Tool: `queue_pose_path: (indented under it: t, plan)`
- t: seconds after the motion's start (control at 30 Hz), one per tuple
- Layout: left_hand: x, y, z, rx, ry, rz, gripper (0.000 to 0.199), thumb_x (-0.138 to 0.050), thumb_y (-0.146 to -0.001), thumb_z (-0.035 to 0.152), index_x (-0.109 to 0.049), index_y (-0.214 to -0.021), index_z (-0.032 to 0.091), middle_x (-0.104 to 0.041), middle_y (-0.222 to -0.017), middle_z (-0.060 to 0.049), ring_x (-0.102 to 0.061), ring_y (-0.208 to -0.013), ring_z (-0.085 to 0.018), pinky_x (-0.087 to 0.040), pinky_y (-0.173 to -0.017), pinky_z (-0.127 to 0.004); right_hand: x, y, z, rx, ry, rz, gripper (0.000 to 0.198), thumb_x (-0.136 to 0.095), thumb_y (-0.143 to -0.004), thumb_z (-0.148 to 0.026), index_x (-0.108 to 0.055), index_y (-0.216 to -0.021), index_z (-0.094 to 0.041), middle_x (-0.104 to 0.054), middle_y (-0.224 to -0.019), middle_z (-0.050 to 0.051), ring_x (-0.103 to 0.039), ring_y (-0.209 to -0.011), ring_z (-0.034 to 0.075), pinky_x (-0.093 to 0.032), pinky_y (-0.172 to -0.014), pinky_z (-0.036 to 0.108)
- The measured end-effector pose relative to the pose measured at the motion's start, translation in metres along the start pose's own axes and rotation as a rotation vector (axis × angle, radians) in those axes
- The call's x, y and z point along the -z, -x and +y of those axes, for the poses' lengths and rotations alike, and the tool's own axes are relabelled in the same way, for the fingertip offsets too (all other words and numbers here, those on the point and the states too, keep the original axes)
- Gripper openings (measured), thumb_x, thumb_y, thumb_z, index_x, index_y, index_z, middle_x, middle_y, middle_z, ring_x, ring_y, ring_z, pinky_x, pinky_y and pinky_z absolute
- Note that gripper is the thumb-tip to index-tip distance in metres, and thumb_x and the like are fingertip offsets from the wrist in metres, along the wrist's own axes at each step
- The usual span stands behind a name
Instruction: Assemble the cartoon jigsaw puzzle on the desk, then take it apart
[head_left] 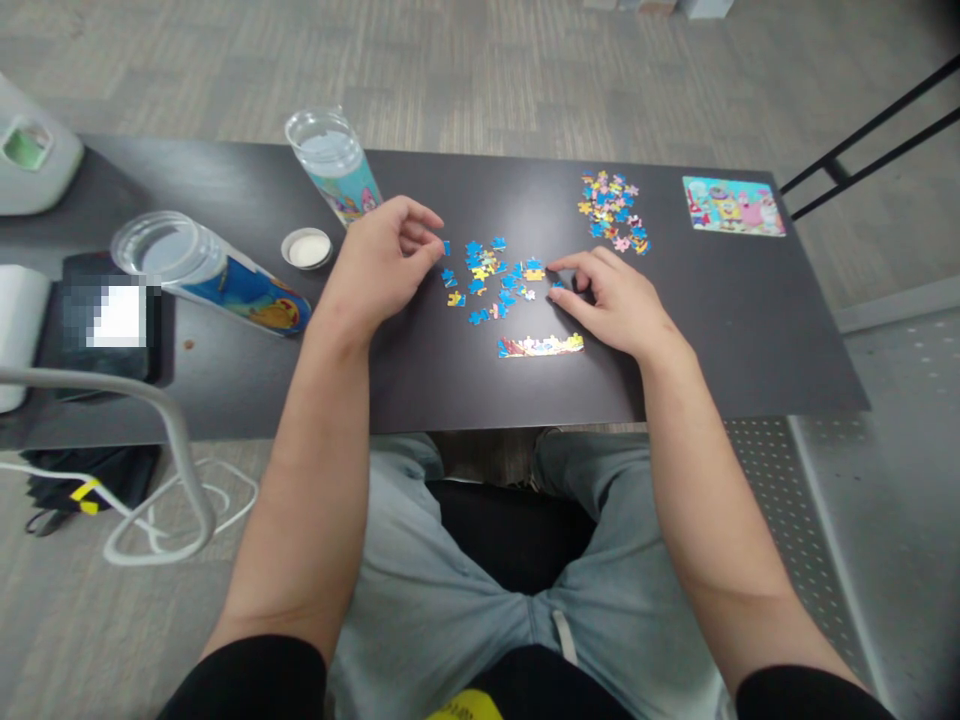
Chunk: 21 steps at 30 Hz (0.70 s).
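Worktop (435, 390): is looking smooth and is reflecting soft light
Puzzle strip (540, 348): is shining, glossy and printed
Near canister (225, 280): is showing clear, glossy plastic
Picture board (733, 207): is showing a smooth printed sheen
Trousers (420, 580): are showing matt, woven cloth
Carpet (487, 80): is looking rough, ribbed and matt

I can't tell whether the left hand (391, 258) pinches that blue puzzle piece (448, 247); it hides the foot of the far tube (335, 170), and the dark device (112, 330) is blurred over.

Two canisters (255, 292), one white lid (307, 249), one picture card (733, 206), one joined puzzle strip (540, 347)
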<state>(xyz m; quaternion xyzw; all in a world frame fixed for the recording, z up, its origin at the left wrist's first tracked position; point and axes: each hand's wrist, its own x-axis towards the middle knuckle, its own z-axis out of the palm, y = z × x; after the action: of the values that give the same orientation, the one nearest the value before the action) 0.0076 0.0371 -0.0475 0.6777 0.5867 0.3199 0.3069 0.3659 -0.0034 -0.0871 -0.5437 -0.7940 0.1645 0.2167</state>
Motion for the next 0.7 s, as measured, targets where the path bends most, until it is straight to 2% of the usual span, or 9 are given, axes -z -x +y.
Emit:
queue_pose_path:
  t: [0.1,0.17,0.27,0.33,0.47,0.57,0.7]
  plan:
    - [-0.004,0.0,0.006,0.028,-0.092,-0.014,0.015,-0.08,-0.104,0.018,-0.085,-0.115,0.026,-0.089,-0.113,-0.003,-0.075,-0.1,-0.02,-0.065,-0.105,-0.04,0.004,0.0,-0.003,-0.012,0.019,-0.033,0.045,-0.076,-0.119,-0.052,-0.088,-0.158,-0.033,-0.079,-0.123,0.011,-0.079,-0.111,0.038,-0.063,-0.094,0.054]
    - [-0.007,0.0,0.008,0.047,-0.149,-0.028,0.016,-0.078,-0.105,0.014,-0.087,-0.112,0.026,-0.087,-0.108,-0.002,-0.072,-0.094,-0.019,-0.065,-0.105,-0.04,0.005,-0.001,-0.005,-0.014,0.028,-0.042,0.046,-0.076,-0.119,-0.049,-0.087,-0.16,-0.031,-0.079,-0.122,0.01,-0.08,-0.111,0.036,-0.062,-0.093,0.053]
    - [-0.009,-0.003,0.003,0.022,-0.22,0.008,0.019,-0.083,-0.101,0.012,-0.088,-0.11,0.027,-0.084,-0.117,-0.003,-0.071,-0.092,-0.019,-0.065,-0.111,-0.044,0.005,-0.001,-0.005,-0.01,0.029,-0.032,0.044,-0.076,-0.119,-0.048,-0.087,-0.159,-0.031,-0.078,-0.121,0.01,-0.079,-0.11,0.037,-0.062,-0.094,0.053]
    - [-0.01,-0.005,-0.004,-0.018,-0.263,0.047,0.02,-0.087,-0.098,0.014,-0.087,-0.111,0.03,-0.083,-0.124,-0.005,-0.072,-0.095,-0.022,-0.065,-0.115,-0.048,0.004,0.0,-0.005,-0.01,0.024,-0.029,0.044,-0.076,-0.12,-0.05,-0.087,-0.158,-0.032,-0.078,-0.122,0.011,-0.08,-0.11,0.038,-0.063,-0.095,0.054]
    - [-0.015,-0.009,-0.013,-0.067,-0.296,0.068,0.015,-0.085,-0.103,0.024,-0.087,-0.115,0.032,-0.082,-0.126,-0.007,-0.072,-0.102,-0.025,-0.064,-0.119,-0.053,0.003,0.0,-0.004,-0.012,0.032,-0.019,0.044,-0.076,-0.119,-0.051,-0.088,-0.158,-0.034,-0.08,-0.122,0.011,-0.08,-0.11,0.038,-0.064,-0.095,0.054]
    - [-0.021,-0.01,-0.011,-0.092,-0.282,0.044,0.01,-0.085,-0.106,0.03,-0.087,-0.115,0.032,-0.083,-0.128,-0.008,-0.073,-0.106,-0.026,-0.064,-0.115,-0.052,0.002,0.0,-0.005,-0.007,0.045,-0.008,0.043,-0.076,-0.118,-0.051,-0.088,-0.156,-0.034,-0.081,-0.123,0.011,-0.08,-0.109,0.037,-0.063,-0.093,0.052]
    - [-0.029,-0.009,-0.006,-0.116,-0.276,-0.012,0.011,-0.093,-0.101,0.036,-0.086,-0.109,0.032,-0.083,-0.128,-0.009,-0.074,-0.109,-0.028,-0.064,-0.107,-0.052,0.001,0.001,-0.005,-0.004,0.047,0.006,0.043,-0.076,-0.118,-0.051,-0.088,-0.156,-0.034,-0.081,-0.122,0.011,-0.08,-0.108,0.037,-0.063,-0.092,0.052]
